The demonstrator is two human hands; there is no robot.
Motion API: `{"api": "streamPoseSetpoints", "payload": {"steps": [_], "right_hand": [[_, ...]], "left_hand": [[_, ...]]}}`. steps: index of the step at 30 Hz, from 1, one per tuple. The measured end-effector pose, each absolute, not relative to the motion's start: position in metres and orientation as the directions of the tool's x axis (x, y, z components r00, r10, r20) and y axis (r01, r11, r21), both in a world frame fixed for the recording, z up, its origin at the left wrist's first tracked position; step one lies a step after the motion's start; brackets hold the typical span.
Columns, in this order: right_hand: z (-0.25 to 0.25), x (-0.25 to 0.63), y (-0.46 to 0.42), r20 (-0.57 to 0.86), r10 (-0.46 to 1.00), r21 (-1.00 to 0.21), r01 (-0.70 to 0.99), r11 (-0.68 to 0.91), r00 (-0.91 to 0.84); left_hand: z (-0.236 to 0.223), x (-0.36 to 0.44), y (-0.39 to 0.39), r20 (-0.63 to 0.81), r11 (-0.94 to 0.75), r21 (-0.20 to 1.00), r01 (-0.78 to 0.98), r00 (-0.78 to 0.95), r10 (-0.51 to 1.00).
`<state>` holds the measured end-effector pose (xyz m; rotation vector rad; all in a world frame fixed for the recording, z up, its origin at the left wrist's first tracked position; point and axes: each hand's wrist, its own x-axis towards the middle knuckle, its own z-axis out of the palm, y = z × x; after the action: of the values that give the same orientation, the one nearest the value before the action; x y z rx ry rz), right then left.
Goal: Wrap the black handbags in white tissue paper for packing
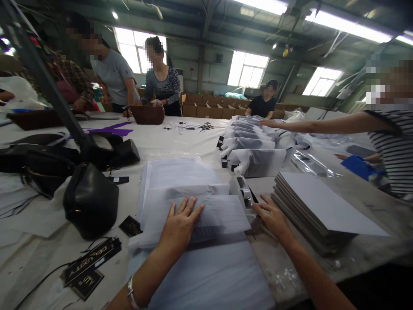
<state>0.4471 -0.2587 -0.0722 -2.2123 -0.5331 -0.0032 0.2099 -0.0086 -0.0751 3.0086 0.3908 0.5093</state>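
Note:
My left hand (pixel 180 226) lies flat with its fingers spread on a bundle wrapped in white tissue paper (pixel 222 211). Something dark, probably a bag, shows through the thin paper. Below and behind the bundle lie more sheets of tissue paper (pixel 209 271). My right hand (pixel 274 217) is at the near end of a tape dispenser (pixel 241 191), its fingers stretched out and apart. Whether its fingertips touch the tape cannot be made out. Just right of that hand stands a stack of grey-white boards (pixel 322 211).
Black bags (pixel 92 200) and black hang tags (pixel 92 260) lie on the left. A row of tissue-wrapped bundles (pixel 258 157) runs along the table behind the dispenser. A co-worker's arm (pixel 309 125) reaches over it from the right. Other people stand across the table near a brown bag (pixel 146 114).

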Motion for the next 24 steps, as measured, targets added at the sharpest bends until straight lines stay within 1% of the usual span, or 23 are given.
{"api": "streamPoseSetpoints", "payload": {"steps": [3,5,7,10,12,15,19,24], "right_hand": [[-0.072,0.441,-0.253,0.068,0.346,-0.876,0.223,-0.429,0.936],[-0.069,0.437,-0.25,0.03,0.342,-0.922,0.159,-0.354,0.939],[-0.064,0.432,-0.249,0.059,0.315,-0.937,0.161,-0.309,0.947],[-0.056,0.417,-0.253,0.165,0.235,-0.945,0.222,-0.24,0.958],[-0.051,0.403,-0.259,0.211,0.197,-0.945,0.251,-0.209,0.957],[-0.048,0.383,-0.269,0.203,0.175,-0.952,0.236,-0.193,0.963],[-0.048,0.368,-0.277,0.191,0.181,-0.949,0.229,-0.219,0.965],[-0.047,0.372,-0.274,0.265,0.206,-0.922,0.31,-0.231,0.942]], "left_hand": [[-0.076,0.21,-0.008,0.326,-0.968,0.099,0.231,0.911,0.251],[-0.076,0.209,-0.009,0.335,-0.97,0.089,0.228,0.91,0.245],[-0.076,0.209,-0.009,0.343,-0.971,0.079,0.224,0.909,0.237],[-0.075,0.208,-0.01,0.362,-0.972,0.079,0.22,0.902,0.234],[-0.075,0.208,-0.01,0.372,-0.972,0.084,0.218,0.898,0.233],[-0.077,0.208,-0.01,0.374,-0.972,0.088,0.216,0.897,0.234],[-0.078,0.208,-0.009,0.371,-0.973,0.09,0.214,0.899,0.232],[-0.078,0.208,-0.009,0.368,-0.973,0.085,0.216,0.9,0.232]]}}
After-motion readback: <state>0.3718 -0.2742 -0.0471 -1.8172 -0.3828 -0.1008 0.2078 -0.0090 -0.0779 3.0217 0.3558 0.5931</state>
